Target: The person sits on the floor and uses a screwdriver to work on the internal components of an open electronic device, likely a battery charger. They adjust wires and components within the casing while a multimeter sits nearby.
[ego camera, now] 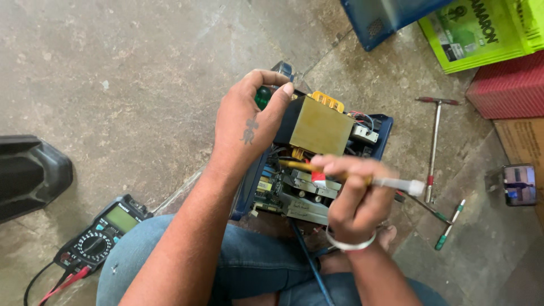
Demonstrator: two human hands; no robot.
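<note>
Place: a rough concrete floor [141,73]; the person sits on it in blue jeans [249,255], with the work between the knees

Open unit: a blue-cased electronic unit [385,127] with its cover off lies on the floor just beyond the knees; inside sit a large yellow-taped transformer [320,130] at the far side and a circuit board [269,190] with metal heat sinks [306,198] nearer

Left hand [246,122]: curled over the far left corner of the unit, grip closed around a green-handled tool [262,96] whose shaft is hidden by the fingers; the thumb presses toward the transformer's top edge

Right hand [354,195]: hovers over the near right part of the unit, grip pinched shut on a small paintbrush [396,183]; its yellow handle end points left over the board and its pale bristle end sticks out to the right; a white bangle sits on the wrist

Left of the person: a black multimeter [105,229] with red and black leads lies near the left knee; a dark plastic object [31,173] sits farther left

Right of the unit: a T-handle wrench [433,147] and two green-handled screwdrivers [450,226] lie on the floor; a phone [519,185] stands well apart at the right

Far right: a green carton [476,34], a red box [510,85] and a blue casing [374,17]
</note>
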